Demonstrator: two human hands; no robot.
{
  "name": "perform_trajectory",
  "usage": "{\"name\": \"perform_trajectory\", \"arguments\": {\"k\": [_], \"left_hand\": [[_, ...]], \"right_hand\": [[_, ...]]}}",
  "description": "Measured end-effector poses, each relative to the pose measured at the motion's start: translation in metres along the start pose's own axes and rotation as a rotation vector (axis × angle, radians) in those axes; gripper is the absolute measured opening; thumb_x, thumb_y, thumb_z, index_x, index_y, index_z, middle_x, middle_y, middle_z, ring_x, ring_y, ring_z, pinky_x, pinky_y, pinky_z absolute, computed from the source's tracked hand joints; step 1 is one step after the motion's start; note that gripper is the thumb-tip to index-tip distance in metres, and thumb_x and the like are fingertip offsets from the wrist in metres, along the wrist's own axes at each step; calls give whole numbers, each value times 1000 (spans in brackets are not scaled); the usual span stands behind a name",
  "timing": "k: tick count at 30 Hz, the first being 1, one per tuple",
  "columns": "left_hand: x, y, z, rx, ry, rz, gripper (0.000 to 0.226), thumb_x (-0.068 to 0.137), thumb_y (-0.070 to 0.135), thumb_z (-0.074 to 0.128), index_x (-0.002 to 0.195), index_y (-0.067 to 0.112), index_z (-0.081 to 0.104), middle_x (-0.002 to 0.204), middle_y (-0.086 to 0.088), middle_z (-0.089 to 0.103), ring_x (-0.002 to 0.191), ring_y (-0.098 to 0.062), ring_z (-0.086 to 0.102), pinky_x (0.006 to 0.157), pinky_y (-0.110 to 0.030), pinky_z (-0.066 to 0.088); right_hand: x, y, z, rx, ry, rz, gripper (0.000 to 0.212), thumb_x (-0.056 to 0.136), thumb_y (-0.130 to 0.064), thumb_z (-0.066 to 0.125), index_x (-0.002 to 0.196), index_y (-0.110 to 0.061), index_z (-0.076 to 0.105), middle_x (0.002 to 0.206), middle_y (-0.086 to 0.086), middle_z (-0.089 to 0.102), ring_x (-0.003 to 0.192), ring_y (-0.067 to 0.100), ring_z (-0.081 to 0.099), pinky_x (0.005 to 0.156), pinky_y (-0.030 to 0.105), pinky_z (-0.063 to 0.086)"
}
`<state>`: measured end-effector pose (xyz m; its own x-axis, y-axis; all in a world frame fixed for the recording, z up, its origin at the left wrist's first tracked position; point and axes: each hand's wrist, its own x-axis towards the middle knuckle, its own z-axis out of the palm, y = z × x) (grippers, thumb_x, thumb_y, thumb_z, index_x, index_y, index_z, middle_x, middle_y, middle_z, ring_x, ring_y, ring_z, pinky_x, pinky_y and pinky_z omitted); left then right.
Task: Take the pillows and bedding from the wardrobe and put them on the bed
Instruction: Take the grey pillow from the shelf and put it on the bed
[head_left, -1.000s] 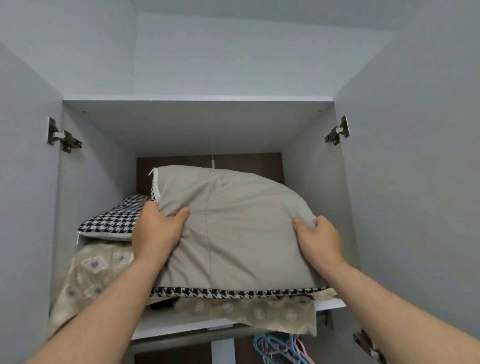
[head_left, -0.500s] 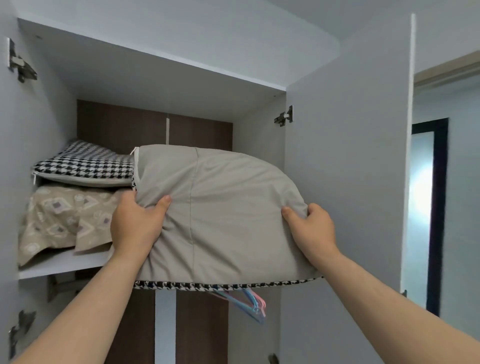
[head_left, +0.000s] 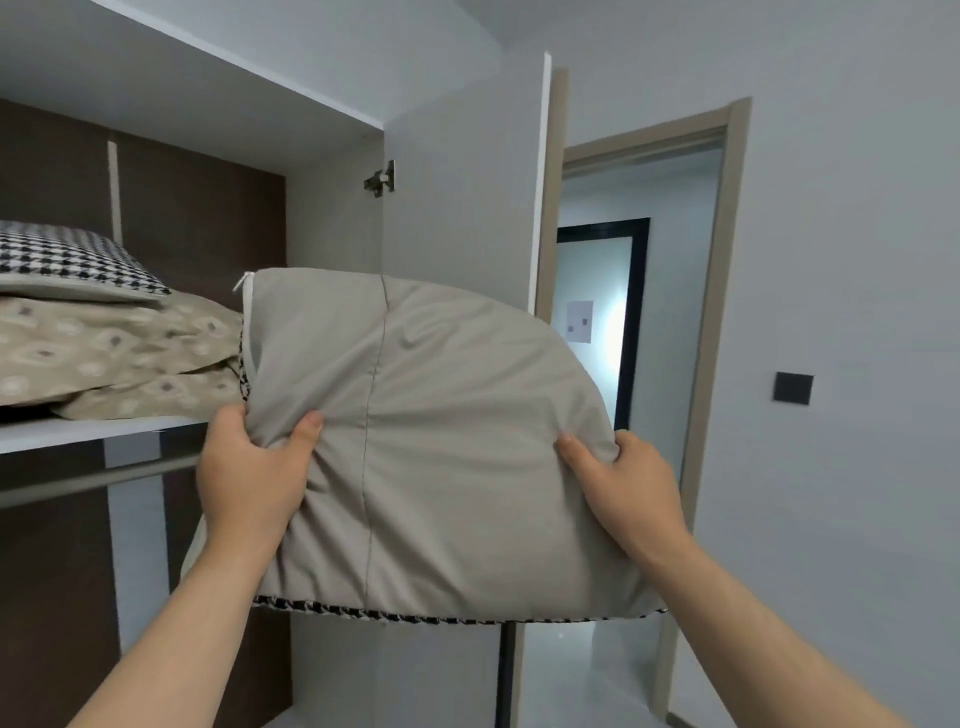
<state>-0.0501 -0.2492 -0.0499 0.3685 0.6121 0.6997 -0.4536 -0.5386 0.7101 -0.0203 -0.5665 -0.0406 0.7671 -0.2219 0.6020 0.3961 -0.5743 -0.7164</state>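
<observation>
A beige pillow (head_left: 447, 441) with a houndstooth-trimmed lower edge hangs in the air in front of the wardrobe, clear of the shelf. My left hand (head_left: 254, 473) grips its left side and my right hand (head_left: 623, 483) grips its right side. On the upper wardrobe shelf (head_left: 78, 431) at the left lie a houndstooth pillow (head_left: 67, 254) and, under it, folded beige patterned bedding (head_left: 104, 353). The bed is not in view.
The open wardrobe door (head_left: 462, 171) stands just behind the pillow. Right of it a doorway (head_left: 639, 312) leads to a hall with a dark-framed door. A black wall switch (head_left: 792, 388) is on the grey wall at the right. A hanging rail (head_left: 78, 480) runs under the shelf.
The beige pillow has come off the shelf and out of the wardrobe, held in both hands. My view has swung right, so the doorway and right wall now show.
</observation>
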Motion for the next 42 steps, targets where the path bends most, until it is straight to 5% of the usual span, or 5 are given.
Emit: {"name": "perform_trajectory", "arguments": {"k": [6, 10, 24, 32, 42], "left_hand": [[-81, 71, 43, -106, -125, 41, 46, 72, 43, 76, 101, 16, 54, 91, 2, 58, 78, -13, 53, 65, -27, 40], [-140, 127, 74, -206, -213, 53, 45, 72, 44, 76, 102, 21, 51, 83, 17, 52, 70, 3, 50, 58, -7, 35], [-404, 292, 248, -505, -862, -36, 54, 76, 45, 71, 114, 17, 44, 88, 14, 48, 81, -17, 49, 72, -34, 38], [-586, 377, 356, -641, -1272, -3, 45, 77, 42, 71, 105, 21, 42, 99, -2, 55, 85, -27, 52, 73, -38, 40], [-775, 445, 438, -793, -1748, 76, 38, 81, 35, 69, 104, 21, 41, 86, 10, 53, 75, -17, 54, 66, -37, 40]], "right_hand": [[-48, 41, -127, -61, 181, 27, 42, 78, -55, 63, 63, -18, 53, 61, -4, 61, 60, 12, 57, 51, 32, 37], [-82, 63, -219, -125, 301, 55, 42, 80, -50, 64, 65, -13, 53, 61, -2, 61, 61, 15, 57, 54, 35, 39], [-226, 160, -500, -553, 723, 325, 42, 82, -48, 63, 62, -14, 50, 57, -4, 56, 58, 13, 52, 49, 30, 33], [-300, 236, -602, -753, 934, 631, 34, 80, -56, 54, 70, -23, 56, 76, -1, 66, 76, 28, 57, 61, 37, 38], [-360, 310, -641, -838, 1228, 979, 31, 83, -48, 59, 69, -22, 55, 74, -2, 65, 74, 25, 60, 64, 37, 46]]}}
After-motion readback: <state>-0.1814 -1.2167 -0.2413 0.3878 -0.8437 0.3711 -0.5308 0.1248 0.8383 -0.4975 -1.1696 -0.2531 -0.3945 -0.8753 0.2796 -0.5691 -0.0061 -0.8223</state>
